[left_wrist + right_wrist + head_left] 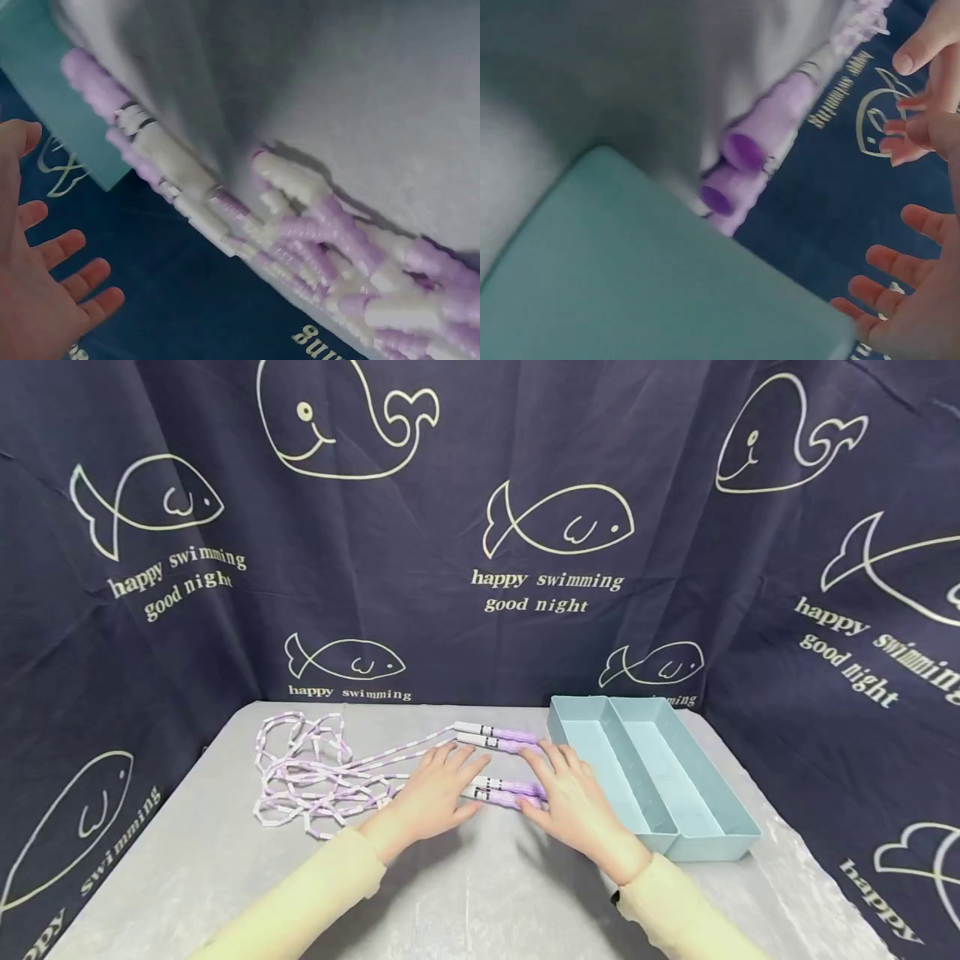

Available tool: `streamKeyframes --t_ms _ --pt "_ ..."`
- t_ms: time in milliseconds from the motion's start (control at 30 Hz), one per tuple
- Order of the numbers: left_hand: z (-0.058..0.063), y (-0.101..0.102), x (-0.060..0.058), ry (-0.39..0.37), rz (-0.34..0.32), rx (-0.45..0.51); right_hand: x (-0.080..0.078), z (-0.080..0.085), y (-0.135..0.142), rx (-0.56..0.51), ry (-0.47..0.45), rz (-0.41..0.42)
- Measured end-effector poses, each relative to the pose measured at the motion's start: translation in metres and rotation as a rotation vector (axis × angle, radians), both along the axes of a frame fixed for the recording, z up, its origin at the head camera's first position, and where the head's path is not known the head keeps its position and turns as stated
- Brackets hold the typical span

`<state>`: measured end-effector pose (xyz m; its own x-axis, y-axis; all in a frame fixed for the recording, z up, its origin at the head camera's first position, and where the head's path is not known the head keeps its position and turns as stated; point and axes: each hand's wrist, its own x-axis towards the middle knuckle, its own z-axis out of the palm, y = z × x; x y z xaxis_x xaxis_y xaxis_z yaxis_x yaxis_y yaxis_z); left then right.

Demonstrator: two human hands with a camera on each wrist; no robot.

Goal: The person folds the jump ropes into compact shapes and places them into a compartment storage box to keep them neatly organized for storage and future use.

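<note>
Two beaded jump ropes in white and lilac lie on the table, their beaded cords (300, 777) heaped in loops at the left. Their handles, white with purple grips, point right in two pairs: a far pair (513, 737) and a near pair (508, 798). My left hand (427, 793) is spread, palm down, over the cord ends of the near pair. Spread likewise, my right hand (573, 797) overlaps the purple ends in the head view. In the wrist views, both the left hand (45, 292) and the right hand (922, 292) appear apart from the handles, holding nothing.
A light blue tray (641, 768) with two long compartments stands right of the handles, close beside my right hand. Grey cloth (480, 893) covers the table. Dark blue curtains (450, 643) with whale and fish drawings enclose its back and sides.
</note>
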<state>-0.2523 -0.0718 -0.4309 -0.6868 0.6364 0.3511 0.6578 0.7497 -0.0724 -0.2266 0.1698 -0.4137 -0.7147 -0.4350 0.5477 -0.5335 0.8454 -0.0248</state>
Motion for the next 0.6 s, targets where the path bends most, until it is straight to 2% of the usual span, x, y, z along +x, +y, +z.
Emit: streamKeyframes --t_ms 200,400,500,600 --pt "-0.012 0.013 -0.021 -0.003 -0.026 -0.138 -0.014 -0.017 -0.004 0.069 -0.011 0.003" --pt "-0.023 0.024 -0.038 0.03 -0.073 -0.276 -0.021 -0.027 -0.009 0.095 -0.03 -0.011" --pt "-0.029 0.028 -0.043 0.026 -0.087 -0.347 -0.022 -0.031 -0.01 0.104 -0.033 -0.022" --pt "-0.033 0.031 -0.045 -0.018 -0.072 -0.39 -0.024 -0.036 -0.013 0.116 -0.033 -0.026"
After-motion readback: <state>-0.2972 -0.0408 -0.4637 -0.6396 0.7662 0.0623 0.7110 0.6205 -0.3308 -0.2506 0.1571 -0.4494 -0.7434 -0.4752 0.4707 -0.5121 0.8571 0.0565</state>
